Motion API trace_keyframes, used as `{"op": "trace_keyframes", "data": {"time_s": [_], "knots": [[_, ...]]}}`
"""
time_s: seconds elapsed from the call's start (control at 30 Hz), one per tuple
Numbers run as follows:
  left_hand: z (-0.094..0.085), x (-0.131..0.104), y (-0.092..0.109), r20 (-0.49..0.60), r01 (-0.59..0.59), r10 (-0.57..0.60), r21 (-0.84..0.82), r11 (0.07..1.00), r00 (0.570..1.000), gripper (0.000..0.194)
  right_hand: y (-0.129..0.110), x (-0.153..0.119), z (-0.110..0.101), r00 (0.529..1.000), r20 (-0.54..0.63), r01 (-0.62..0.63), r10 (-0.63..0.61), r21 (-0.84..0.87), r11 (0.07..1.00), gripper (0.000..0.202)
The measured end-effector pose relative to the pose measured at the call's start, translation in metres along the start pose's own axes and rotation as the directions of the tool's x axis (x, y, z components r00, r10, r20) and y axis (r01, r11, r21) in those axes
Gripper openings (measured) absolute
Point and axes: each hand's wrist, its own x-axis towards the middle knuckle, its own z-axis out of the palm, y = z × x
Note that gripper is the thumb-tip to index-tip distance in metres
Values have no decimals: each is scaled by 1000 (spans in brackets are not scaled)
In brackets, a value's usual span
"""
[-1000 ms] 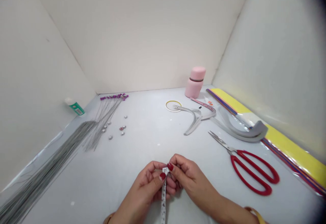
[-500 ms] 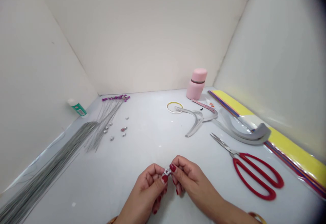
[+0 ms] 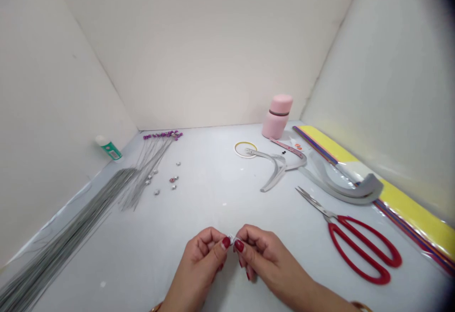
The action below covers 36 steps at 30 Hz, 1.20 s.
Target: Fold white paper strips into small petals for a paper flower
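My left hand [image 3: 203, 261] and my right hand [image 3: 266, 256] meet low in the middle of the view, above the table. Between the thumbs and fingertips of both is a small whitish folded paper star [image 3: 232, 239], mostly covered by the fingers. Both hands are closed in a pinch on it. Further off to the left lie several small silvery paper stars [image 3: 157, 192], one of them reddish. Scissors with red handles [image 3: 359, 243] rest to the right of my right hand, blades pointing away.
Grey wire stems [image 3: 81, 227] run along the left, below stems with purple tips [image 3: 163, 135]. A green glue stick [image 3: 112, 151] stands by the left wall. To the right are a pink flask [image 3: 276, 120], a tape ring [image 3: 245, 143], curled pale strips [image 3: 273, 179] and packed coloured paper [image 3: 408, 208].
The fingers have shifted on the small paper star, which is now more covered. My left thumb has moved slightly up and left. The view has turned a little.
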Motion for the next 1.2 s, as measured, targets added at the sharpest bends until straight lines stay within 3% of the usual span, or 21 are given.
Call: {"op": "trace_keyframes", "data": {"time_s": [0.37, 0.53, 0.63, 0.8, 0.97, 1.2], "knots": [[3, -10, 3, -32, -200, 217, 267, 943, 976, 30, -3, -2, -3, 996, 58, -70, 65, 96, 993, 29], [3, -9, 1, 1, -252, 262, 282, 926, 965, 30, -3, -2, 0, 999, 18, -29, 29, 41, 999, 26], [2, -8, 4, 5, -200, 206, 271, 942, 978, 34, -2, -1, -1, 999, 20, -52, 51, 48, 998, 27], [-2, -5, 10, 128, -141, 118, 191, 971, 985, 28, -2, 0, -3, 997, 43, -63, 60, 90, 994, 29], [-2, -3, 5, 58, -116, 105, 230, 966, 993, 27, -4, -1, -3, 998, 33, -48, 46, 53, 997, 27], [-2, -9, 9, 106, -318, 302, 432, 844, 947, 18, -2, -1, -3, 997, 23, -74, 72, 62, 995, 29]]}}
